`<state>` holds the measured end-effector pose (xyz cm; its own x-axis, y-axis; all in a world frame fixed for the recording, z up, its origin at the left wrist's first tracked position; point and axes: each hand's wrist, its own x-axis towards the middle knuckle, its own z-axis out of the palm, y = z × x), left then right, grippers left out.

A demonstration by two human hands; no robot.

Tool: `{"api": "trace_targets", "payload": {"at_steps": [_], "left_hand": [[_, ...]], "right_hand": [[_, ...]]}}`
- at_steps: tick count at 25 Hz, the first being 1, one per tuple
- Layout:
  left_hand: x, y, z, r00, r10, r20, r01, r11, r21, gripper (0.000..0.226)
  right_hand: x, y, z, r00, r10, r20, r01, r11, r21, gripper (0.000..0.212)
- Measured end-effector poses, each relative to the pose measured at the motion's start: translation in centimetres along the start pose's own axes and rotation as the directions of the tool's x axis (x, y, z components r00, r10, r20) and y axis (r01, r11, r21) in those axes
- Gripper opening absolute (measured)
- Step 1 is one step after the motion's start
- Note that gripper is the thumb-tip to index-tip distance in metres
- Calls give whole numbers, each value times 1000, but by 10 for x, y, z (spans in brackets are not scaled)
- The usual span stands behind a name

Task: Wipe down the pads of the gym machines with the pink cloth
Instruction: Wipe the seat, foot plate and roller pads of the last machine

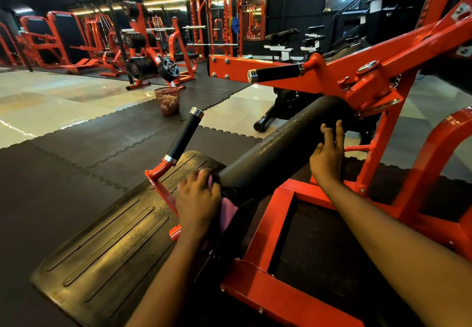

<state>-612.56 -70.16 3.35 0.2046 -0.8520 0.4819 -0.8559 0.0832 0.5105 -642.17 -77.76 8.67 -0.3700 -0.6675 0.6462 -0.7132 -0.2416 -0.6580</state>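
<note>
A long black roller pad (pixel 283 145) runs diagonally across the red machine frame (pixel 286 199). At the roller's near end, my left hand (pixel 198 199) presses the pink cloth (pixel 228 211); most of the cloth is hidden under the hand. Farther up the roller, my right hand (pixel 328 156) rests flat against its side, fingers spread and holding nothing. Below the left hand lies a black ribbed seat pad (pixel 115 245).
Two black-grip handles (pixel 182 135) (pixel 277 73) stick out of the frame near my hands. A red mesh waste basket (pixel 167 100) stands on the rubber floor mats. Red racks and a plate tree (pixel 143 53) line the back of the gym.
</note>
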Motion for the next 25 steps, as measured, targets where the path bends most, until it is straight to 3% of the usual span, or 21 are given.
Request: {"api": "trace_targets", "payload": {"at_steps": [5,8,12,14,16,17,19,21,23,25], "left_hand": [[3,25,5,990,-110,-93,123,982,141,40],[35,104,29,999,-16,-39,24,974,225,33],[65,188,39,999,35,-4,-34,998,58,37],[70,180,28,992,107,71,-99,989,-110,42],[66,145,15,976,188,108,-149,943,-297,48],[63,123,9,984,151,94,-109,931,-349,53],[52,76,3,998,-22,52,38,939,-341,59],[38,45,3,992,-91,91,112,958,-264,46],[27,34,7,987,-114,112,136,968,-212,28],[23,35,8,989,-125,77,137,978,-160,25]], "right_hand": [[-1,8,1,1000,-6,27,7,998,-60,53],[6,15,-5,997,-58,54,66,987,-147,50],[23,20,-30,988,-83,134,100,987,-125,44],[42,21,-40,982,-51,182,69,993,-98,39],[45,4,-39,993,-9,121,20,996,-88,35],[36,-14,-34,996,-27,80,34,996,-86,35],[-1,-57,-15,973,-211,88,216,975,-53,36],[-47,-94,8,901,-370,225,398,913,-92,42],[-78,-110,32,867,-346,358,438,872,-219,54],[-83,-112,49,890,-257,376,399,838,-373,55]]}}
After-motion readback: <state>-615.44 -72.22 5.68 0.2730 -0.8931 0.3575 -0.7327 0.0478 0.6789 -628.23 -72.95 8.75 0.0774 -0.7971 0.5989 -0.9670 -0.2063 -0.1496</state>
